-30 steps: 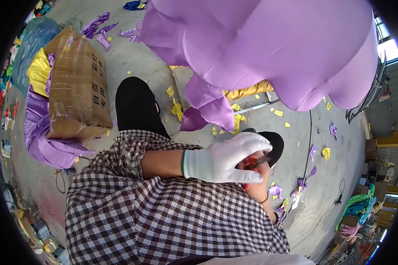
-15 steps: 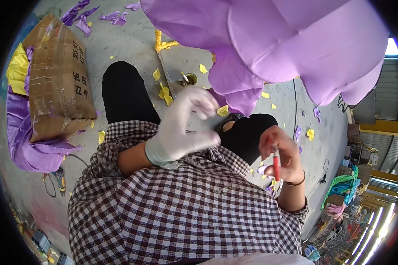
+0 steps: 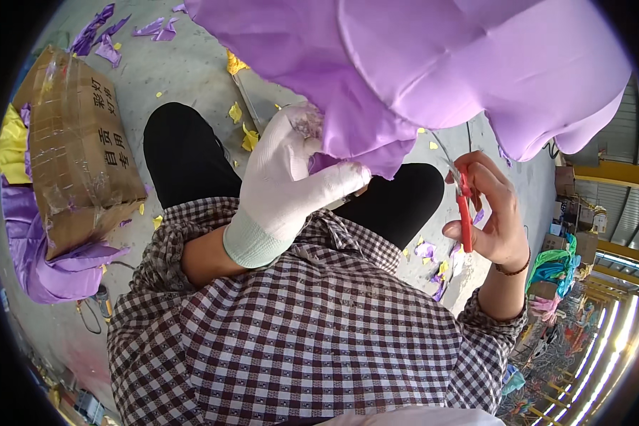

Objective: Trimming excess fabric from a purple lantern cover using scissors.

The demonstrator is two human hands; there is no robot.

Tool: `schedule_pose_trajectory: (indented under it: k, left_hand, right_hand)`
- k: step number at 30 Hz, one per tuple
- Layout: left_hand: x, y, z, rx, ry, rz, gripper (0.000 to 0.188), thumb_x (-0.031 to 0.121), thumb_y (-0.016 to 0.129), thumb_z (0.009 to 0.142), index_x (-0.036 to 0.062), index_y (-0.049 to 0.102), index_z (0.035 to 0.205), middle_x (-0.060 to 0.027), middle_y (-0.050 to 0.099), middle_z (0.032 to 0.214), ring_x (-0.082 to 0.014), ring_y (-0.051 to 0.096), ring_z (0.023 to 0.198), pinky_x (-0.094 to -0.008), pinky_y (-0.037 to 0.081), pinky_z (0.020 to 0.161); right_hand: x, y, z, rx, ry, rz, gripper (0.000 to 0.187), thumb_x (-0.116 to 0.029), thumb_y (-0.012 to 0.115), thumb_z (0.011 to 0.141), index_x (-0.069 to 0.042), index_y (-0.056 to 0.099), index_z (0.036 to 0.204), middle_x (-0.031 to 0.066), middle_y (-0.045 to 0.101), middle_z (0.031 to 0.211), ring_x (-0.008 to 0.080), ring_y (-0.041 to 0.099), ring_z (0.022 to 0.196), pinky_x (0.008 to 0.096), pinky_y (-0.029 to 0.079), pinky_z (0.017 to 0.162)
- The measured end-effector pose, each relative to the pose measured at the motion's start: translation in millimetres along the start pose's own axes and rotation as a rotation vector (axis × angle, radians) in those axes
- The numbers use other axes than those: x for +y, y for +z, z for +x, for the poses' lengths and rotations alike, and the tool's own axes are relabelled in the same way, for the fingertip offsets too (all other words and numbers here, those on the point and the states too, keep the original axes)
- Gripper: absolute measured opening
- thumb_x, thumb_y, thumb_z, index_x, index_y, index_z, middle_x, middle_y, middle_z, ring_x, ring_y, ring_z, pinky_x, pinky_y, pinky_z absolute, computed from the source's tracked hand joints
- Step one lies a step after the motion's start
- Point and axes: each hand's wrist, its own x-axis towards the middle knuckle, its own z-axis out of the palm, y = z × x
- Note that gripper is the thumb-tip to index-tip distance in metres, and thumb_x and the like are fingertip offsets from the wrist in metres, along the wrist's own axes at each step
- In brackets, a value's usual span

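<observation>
A large stretch of shiny purple fabric (image 3: 433, 78) with a raised seam and a scalloped lower edge fills the upper right, over my knees. My left hand (image 3: 273, 181), in a white knit glove with a pale green cuff, is closed on a hanging flap of it, thumb below and fingers partly behind the cloth. To the right, my bare right hand (image 3: 500, 213) holds red-handled scissors (image 3: 465, 220), their metal blades pointing up and left toward the fabric's lower edge without touching my left hand. Part of the blades is hard to make out.
A taped cardboard box (image 3: 85, 153) stands at left, with yellow cloth (image 3: 13, 145) and purple cloth (image 3: 57, 277) spilling out. Purple scraps (image 3: 108, 51) and yellow scraps (image 3: 250, 138) litter the concrete floor. A yellow-wrapped metal frame (image 3: 236, 64) shows beneath the fabric.
My left hand has moved up and closed on the fabric flap. The right hand has shifted right and up, turning the scissors so their blades show. The view has shifted slightly.
</observation>
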Motion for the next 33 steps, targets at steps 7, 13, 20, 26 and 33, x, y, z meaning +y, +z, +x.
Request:
schedule_pose_trajectory:
  k: [7,13,20,26,33]
  left_hand:
    - [-3,3,-2,-0.020,0.163,-0.402,0.029,-0.001,0.066,0.091,-0.0017,0.050,0.115,-0.0113,0.062,0.109,-0.0186,0.066,0.101,-0.0353,0.057,0.089]
    - [7,18,-3,0.029,-0.020,-0.378,0.048,0.000,0.070,0.089,-0.0063,0.042,0.127,-0.0155,0.065,0.112,-0.0209,0.069,0.099,-0.0377,0.058,0.091]
    - [4,19,-2,-0.118,-0.054,-0.147,0.076,-0.003,0.076,0.083,-0.0102,0.028,0.142,-0.0203,0.068,0.111,-0.0229,0.070,0.102,-0.0376,0.059,0.090]
    - [4,19,-3,0.003,-0.146,-0.040,0.078,-0.005,0.077,0.080,-0.0097,0.028,0.141,-0.0192,0.068,0.110,-0.0225,0.071,0.101,-0.0355,0.061,0.088]
    - [-4,18,-3,-0.014,-0.103,-0.045,0.072,-0.007,0.074,0.080,-0.0088,0.032,0.138,-0.0180,0.067,0.113,-0.0218,0.071,0.102,-0.0347,0.060,0.090]
  right_hand:
    - [-1,0,12,-0.029,-0.014,-0.012,0.054,-0.031,0.094,0.068,0.002,0.054,0.082,0.0098,0.056,0.092,0.0138,0.051,0.064,0.0276,0.043,0.057]
    - [-4,-3,9,-0.169,0.053,-0.014,0.067,-0.051,0.090,0.067,0.003,0.055,0.085,0.0115,0.057,0.095,0.0141,0.048,0.066,0.0273,0.037,0.055]
    - [-10,-16,13,-0.138,0.032,0.030,0.053,-0.034,0.094,0.067,0.001,0.055,0.076,0.0061,0.052,0.075,0.0140,0.050,0.057,0.0279,0.040,0.050]
    - [-18,-17,12,-0.169,0.117,-0.029,0.064,-0.047,0.094,0.065,0.003,0.057,0.077,0.0073,0.054,0.082,0.0094,0.044,0.058,0.0250,0.032,0.049]
    - [-22,-14,10,-0.110,0.095,-0.081,0.059,-0.042,0.095,0.066,0.002,0.057,0.077,0.0068,0.054,0.080,0.0092,0.042,0.057,0.0257,0.030,0.049]
